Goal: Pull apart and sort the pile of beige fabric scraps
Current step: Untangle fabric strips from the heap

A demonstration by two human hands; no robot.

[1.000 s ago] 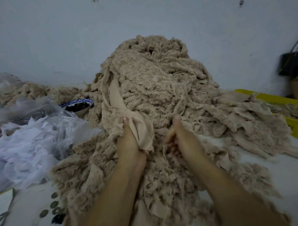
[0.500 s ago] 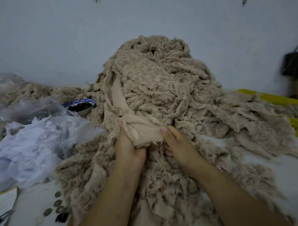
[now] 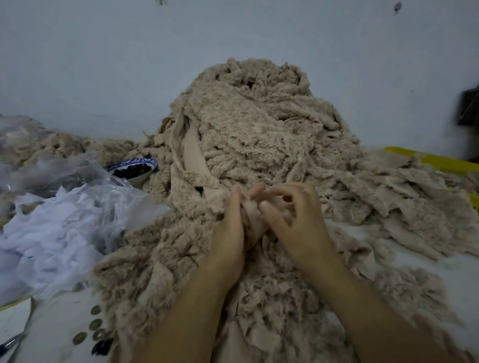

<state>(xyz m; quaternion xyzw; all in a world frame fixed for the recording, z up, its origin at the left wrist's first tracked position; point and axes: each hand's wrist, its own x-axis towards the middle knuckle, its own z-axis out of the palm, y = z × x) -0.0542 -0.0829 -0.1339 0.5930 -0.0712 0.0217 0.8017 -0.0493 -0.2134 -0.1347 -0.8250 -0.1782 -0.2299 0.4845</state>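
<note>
Beige scrap (image 3: 250,220), lengthwise seemingly toward wall (image 3: 96,64), between left hand (image 3: 227,236), right hand (image 3: 299,222)

The pile (image 3: 258,131) rises before the wall (image 3: 90,64), bowl (image 3: 136,182) and bags (image 3: 56,216) left, crate (image 3: 451,165) right.

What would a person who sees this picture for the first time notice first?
The tall pile of beige fabric scraps fills the centre. At its foot the left hand and right hand pinch a smooth beige piece. White scraps in clear plastic lie at the left, a yellow crate at the right.
</note>
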